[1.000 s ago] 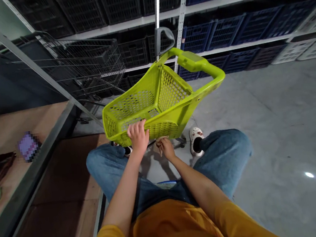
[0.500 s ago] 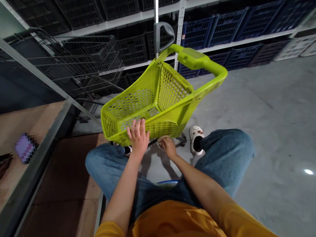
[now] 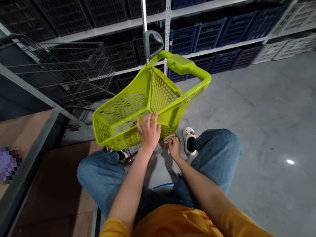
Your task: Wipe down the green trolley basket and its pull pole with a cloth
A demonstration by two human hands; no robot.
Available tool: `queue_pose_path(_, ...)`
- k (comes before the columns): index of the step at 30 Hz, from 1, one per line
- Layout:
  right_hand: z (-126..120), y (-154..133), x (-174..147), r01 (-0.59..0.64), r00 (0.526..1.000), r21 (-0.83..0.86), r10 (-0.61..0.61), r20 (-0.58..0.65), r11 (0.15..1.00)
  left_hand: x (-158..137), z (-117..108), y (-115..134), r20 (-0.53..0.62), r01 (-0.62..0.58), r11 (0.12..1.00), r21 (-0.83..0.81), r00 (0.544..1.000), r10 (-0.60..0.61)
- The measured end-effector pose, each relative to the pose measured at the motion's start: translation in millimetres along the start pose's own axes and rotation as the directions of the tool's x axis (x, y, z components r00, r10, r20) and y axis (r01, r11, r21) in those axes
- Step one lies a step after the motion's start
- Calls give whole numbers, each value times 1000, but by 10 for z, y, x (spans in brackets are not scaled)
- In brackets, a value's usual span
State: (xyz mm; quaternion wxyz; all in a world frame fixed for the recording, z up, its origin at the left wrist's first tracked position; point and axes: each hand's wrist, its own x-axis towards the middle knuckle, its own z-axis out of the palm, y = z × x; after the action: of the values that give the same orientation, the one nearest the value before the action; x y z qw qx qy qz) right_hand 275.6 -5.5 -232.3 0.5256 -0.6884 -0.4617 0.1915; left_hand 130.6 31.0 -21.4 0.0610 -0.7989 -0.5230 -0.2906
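Note:
A lime-green plastic shopping cart (image 3: 175, 119) stands between my knees, its handle toward the right. My left hand (image 3: 150, 133) rests on the near rim of the basket with its fingers spread over the edge. Lower down, against the perforated near side, my right hand (image 3: 174, 146) is closed around a pale cloth (image 3: 167, 139). Part of the cloth is hidden by the fingers. The cart's wheels are mostly out of sight beneath the basket. A metal pole with a grey loop handle (image 3: 154, 43) rises behind the cart.
Shelves with black crates (image 3: 121, 52) and blue crates (image 3: 209, 34) line the back. A wire shopping cart (image 3: 75, 63) stands behind on the left. Close on my left runs a metal-framed wooden shelf (image 3: 31, 125) with a blurred purple item (image 3: 5, 164). Grey floor (image 3: 265, 120) extends to the right.
My left hand has slid right along the basket's rim. My right hand has moved right along the lower side with the cloth. The view has shifted slightly right.

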Motion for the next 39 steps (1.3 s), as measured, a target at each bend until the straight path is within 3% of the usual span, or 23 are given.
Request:
queue_pose_path(5, -285, -506, 293, 155, 971, 33, -146, -192, 987, 105, 45, 59, -33, 83, 996, -20, 996, -83)
queue_pose_path(10, -776, -1164, 839, 404, 880, -33, -398, -260, 914, 97, 85, 86, -70, 105, 994, -32, 992, -107)
queue_pose_path(14, -989, -1546, 1104, 479, 831, -34, -465, -304, 877, 111, 89, 139, -79, 127, 991, -38, 988, -130)
queue_pose_path(17, -933, -1526, 1084, 455, 841, -32, -441, -313, 890, 124, 77, 151, -68, 134, 991, -24, 988, -136)
queue_pose_path(23, -473, -852, 588, 256, 957, -49, -260, -130, 966, 122, 109, 133, -101, 133, 991, -19, 986, -134)
queue_pose_path(26, -305, -591, 359, 188, 981, -5, -188, -55, 982, 115, 119, 120, -117, 121, 993, -16, 986, -122)
queue_pose_path(28, -276, -560, 327, 183, 981, 7, -182, -60, 983, 112, 106, 116, -110, 119, 993, -16, 987, -120)
queue_pose_path(32, -444, -896, 578, 234, 960, 6, -230, -161, 972, 116, 72, 120, -95, 115, 993, -32, 989, -117)
queue_pose_path(39, -1059, -1899, 1343, 462, 818, -39, -442, -368, 886, 122, 44, 104, -77, 116, 992, -58, 990, -120)
